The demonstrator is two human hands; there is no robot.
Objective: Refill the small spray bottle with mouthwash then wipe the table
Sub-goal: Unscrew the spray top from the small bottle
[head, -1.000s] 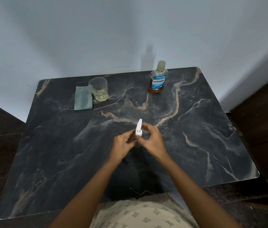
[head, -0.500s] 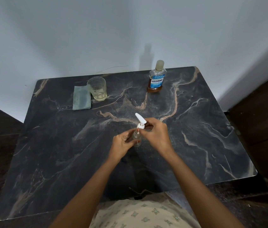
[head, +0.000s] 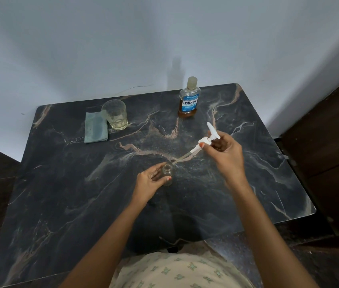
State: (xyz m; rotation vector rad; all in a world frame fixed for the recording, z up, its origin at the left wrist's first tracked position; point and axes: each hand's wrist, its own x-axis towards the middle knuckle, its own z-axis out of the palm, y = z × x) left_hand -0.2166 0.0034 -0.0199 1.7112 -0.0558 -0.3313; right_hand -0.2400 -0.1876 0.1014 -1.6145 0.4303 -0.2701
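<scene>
**Inspector:** Where is the small spray bottle [head: 167, 173]?

**Onlooker:** It stands upright near the middle of the table [head: 247, 183] with its mouth uncapped. The left hand [head: 150, 181] holds it, fingers curled round the body.

**Inspector:** And the right hand [head: 224, 150]?

**Onlooker:** It is raised to the right, pinching the white spray head [head: 208, 139]. The dip tube [head: 182, 157] slants down, and its tip is just beside the bottle's mouth.

**Inspector:** How will it handle?

**Onlooker:** In my judgement it is clear, rigid, light and seemingly empty, so it tips easily. The neck is narrow, so spillage is likely. Grip it low round the body and press it to the table. Pouring needs 2 hands.

**Inspector:** Supplies?

**Onlooker:** 1 mouthwash bottle [head: 189, 100] stands capped at the far edge, well apart. The glass [head: 115, 115] and the folded cloth [head: 94, 130] sit far left, just beside each other.
</scene>
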